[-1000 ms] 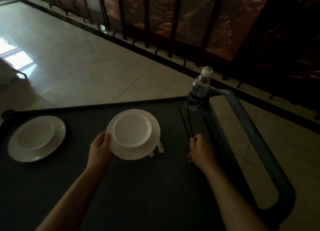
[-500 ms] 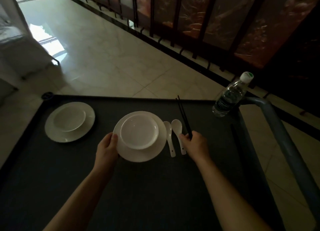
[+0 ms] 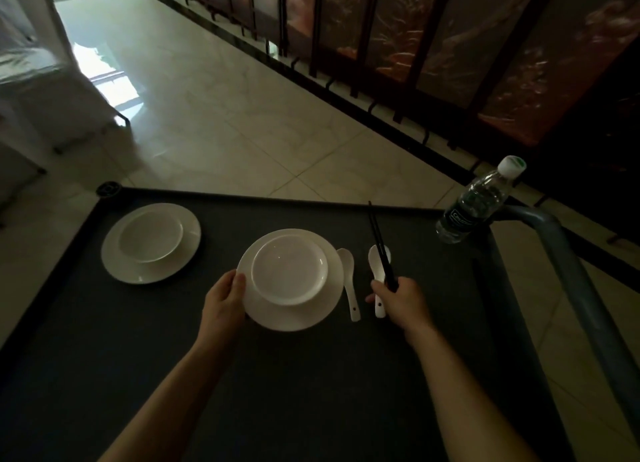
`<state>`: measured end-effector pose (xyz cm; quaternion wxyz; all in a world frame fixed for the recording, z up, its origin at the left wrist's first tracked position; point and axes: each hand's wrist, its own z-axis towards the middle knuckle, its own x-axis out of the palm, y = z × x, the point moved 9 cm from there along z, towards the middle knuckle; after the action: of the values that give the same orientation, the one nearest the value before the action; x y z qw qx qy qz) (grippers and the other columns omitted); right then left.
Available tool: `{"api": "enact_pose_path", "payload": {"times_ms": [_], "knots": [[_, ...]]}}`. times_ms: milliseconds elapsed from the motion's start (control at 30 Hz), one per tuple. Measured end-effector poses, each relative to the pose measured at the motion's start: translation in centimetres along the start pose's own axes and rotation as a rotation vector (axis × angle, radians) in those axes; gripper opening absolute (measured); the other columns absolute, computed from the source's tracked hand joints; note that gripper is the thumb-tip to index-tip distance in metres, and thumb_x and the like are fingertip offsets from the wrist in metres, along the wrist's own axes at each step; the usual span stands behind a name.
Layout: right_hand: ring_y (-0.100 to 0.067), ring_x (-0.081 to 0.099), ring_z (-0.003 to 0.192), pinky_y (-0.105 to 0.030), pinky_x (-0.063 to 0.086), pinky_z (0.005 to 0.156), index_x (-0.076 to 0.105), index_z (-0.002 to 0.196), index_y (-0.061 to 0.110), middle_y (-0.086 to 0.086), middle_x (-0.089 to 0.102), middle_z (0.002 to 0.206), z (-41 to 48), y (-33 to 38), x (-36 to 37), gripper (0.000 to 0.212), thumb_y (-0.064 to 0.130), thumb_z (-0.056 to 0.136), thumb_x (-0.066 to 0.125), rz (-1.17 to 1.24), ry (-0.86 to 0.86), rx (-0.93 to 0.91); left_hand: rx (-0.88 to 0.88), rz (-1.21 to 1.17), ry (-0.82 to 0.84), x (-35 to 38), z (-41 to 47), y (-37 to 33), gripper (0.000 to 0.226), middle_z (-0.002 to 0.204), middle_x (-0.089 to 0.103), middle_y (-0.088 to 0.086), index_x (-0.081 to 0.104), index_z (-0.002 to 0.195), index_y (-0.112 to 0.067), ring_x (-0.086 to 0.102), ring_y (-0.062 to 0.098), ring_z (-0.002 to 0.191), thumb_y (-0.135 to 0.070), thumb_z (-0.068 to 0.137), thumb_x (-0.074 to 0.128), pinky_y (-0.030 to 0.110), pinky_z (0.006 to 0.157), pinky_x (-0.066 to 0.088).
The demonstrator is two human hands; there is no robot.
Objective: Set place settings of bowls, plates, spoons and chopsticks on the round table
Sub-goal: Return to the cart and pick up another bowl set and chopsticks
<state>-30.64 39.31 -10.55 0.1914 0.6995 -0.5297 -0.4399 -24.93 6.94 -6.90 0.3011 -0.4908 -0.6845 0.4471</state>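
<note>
- Two plates: the near plate (image 3: 263, 309) at the middle of the dark desk (image 3: 311, 392), and the far plate (image 3: 114, 264) towards the far left corner.
- Two bowls, one on each plate: the near bowl (image 3: 289, 269) sits a little towards the far side of its plate, the far bowl (image 3: 151, 234) likewise.
- Two spoons, both white with short handles pointing towards the person: the left spoon (image 3: 348, 281) lies just beside the right rim of the near plate; the right spoon (image 3: 376, 258) lies parallel, a little further right, its handle partly under the hand.
- One pair of black chopsticks (image 3: 378, 240), thin and straight, crossing over the head of the right spoon and pointing away towards the far edge of the desk.
- One clear water bottle (image 3: 474, 202) with a white cap, tilted at the far right corner of the desk, against a grey tubular handle (image 3: 568, 260).
- All the crockery is plain, glossy white, and the light is dim.
- Left hand (image 3: 223, 300): fingers curled round the left rim of the near plate, thumb on top of the rim.
- Right hand (image 3: 401, 302): closed round the near ends of the chopsticks.
- The desk is rectangular with a thin raised border; its whole near half is bare, and there is also free surface between the two plates.
- Pale tiled floor (image 3: 242, 115) lies beyond the far edge; a dark folding screen (image 3: 450, 46) stands along the far right.
</note>
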Motion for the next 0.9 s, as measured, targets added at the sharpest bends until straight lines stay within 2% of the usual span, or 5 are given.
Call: {"api": "enact_pose_path", "payload": {"times_ms": [100, 267, 433, 633, 900], "knots": [[-0.012, 0.067, 0.084, -0.027, 0.045, 0.063, 0.056, 0.100, 0.030, 0.002, 0.072, 0.090, -1.6, 1.3, 0.0, 0.005, 0.035, 0.098, 0.054, 0.117, 0.040, -0.053, 0.008, 0.003, 0.009, -0.1, -0.2, -0.5, 0.021, 0.112, 0.065, 0.005, 0.058, 0.114, -0.033, 0.068, 0.028, 0.097, -0.034, 0.101, 0.042, 0.050, 0.083, 0.058], [-0.015, 0.064, 0.075, -0.032, 0.047, 0.067, 0.067, 0.097, 0.020, -0.001, 0.069, 0.081, -4.4, 5.1, 1.5, 0.025, 0.043, 0.093, 0.059, 0.193, 0.127, -0.156, 0.048, 0.016, 0.019, -1.0, -0.7, -2.1, 0.025, 0.109, 0.067, 0.008, 0.059, 0.118, -0.027, 0.070, 0.028, 0.093, -0.034, 0.102, 0.042, 0.048, 0.077, 0.060], [-0.002, 0.053, 0.048, -0.022, 0.044, 0.051, 0.069, 0.085, 0.011, 0.006, 0.058, 0.058, -7.0, 9.3, 3.4, 0.035, 0.046, 0.087, 0.067, 0.251, 0.187, -0.216, 0.083, -0.024, 0.009, -3.3, -0.9, -4.2, 0.020, 0.106, 0.068, 0.006, 0.062, 0.110, -0.035, 0.072, 0.026, 0.088, -0.036, 0.101, 0.044, 0.041, 0.069, 0.061], [-0.003, 0.052, 0.046, -0.021, 0.044, 0.050, 0.064, 0.072, 0.015, 0.006, 0.057, 0.053, -10.6, 14.7, 5.9, 0.028, 0.037, 0.089, 0.068, 0.202, 0.235, -0.362, 0.113, -0.093, -0.052, -6.7, -1.8, -6.9, 0.022, 0.098, 0.072, 0.004, 0.066, 0.092, -0.048, 0.074, 0.020, 0.080, -0.039, 0.099, 0.047, 0.042, 0.067, 0.062], [-0.012, 0.061, 0.056, -0.033, 0.049, 0.060, 0.068, 0.074, 0.013, 0.002, 0.063, 0.058, -13.6, 18.7, 10.6, 0.025, 0.033, 0.089, 0.069, 0.078, 0.273, -0.471, 0.180, -0.213, -0.113, -12.6, -5.3, -9.4, 0.025, 0.105, 0.072, 0.010, 0.062, 0.114, -0.030, 0.074, 0.027, 0.087, -0.040, 0.099, 0.045, 0.042, 0.072, 0.060]]}}
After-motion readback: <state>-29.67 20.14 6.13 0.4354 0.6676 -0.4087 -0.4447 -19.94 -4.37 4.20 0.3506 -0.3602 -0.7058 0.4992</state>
